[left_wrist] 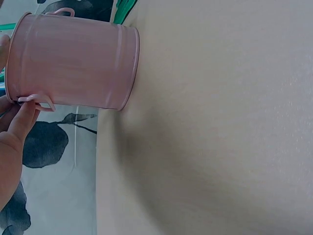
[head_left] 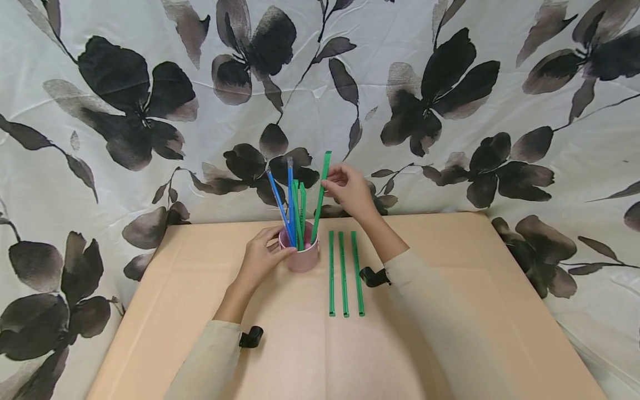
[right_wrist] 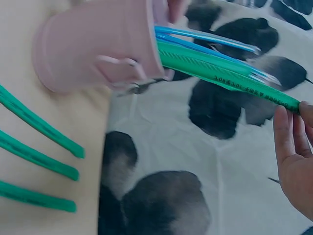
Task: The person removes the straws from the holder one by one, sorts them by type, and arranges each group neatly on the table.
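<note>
A pink cup with small side handles stands near the table's back edge. My left hand steadies it, thumb and fingers holding it at the rim and a handle. Between the thumb and fingers of my right hand is the upper part of a green straw, which leans with its lower end inside the cup. Printed lettering runs along this straw in the right wrist view. Other green straws and blue straws stick up from the cup.
Three more green straws lie side by side on the tan table, right of the cup. A white cloth with dark flowers hangs behind the table. Black wrist cameras sit at both sleeves.
</note>
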Motion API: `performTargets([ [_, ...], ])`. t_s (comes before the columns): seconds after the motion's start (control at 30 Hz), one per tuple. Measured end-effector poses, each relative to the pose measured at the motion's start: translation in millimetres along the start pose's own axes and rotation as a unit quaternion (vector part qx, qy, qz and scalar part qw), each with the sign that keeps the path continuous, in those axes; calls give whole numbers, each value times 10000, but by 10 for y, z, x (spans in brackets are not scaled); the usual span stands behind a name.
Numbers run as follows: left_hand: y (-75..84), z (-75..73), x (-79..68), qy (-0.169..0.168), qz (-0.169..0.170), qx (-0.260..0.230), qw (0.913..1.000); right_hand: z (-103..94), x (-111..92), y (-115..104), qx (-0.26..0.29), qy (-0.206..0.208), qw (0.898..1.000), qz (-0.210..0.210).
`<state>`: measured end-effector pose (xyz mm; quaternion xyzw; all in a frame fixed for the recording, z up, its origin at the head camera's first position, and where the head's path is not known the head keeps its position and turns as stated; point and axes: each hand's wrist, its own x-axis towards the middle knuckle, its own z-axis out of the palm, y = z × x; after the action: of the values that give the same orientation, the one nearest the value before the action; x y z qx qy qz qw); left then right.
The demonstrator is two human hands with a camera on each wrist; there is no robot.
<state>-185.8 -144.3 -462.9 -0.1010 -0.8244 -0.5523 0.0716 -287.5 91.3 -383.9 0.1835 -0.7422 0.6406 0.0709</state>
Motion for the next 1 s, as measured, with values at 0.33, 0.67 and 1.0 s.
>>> performTargets([
  [0.33,-254,36,117,116,-65,41,9999,-368,91,-225,608,340,9970,-330],
  [0.67,-344,55,167,198,65,-26,9998,-689,43,-125,291,303,9989,-216],
  [1.0,-363,68,204,236,139,21,9996,-963,-103,253,-86,306,9993,185],
])
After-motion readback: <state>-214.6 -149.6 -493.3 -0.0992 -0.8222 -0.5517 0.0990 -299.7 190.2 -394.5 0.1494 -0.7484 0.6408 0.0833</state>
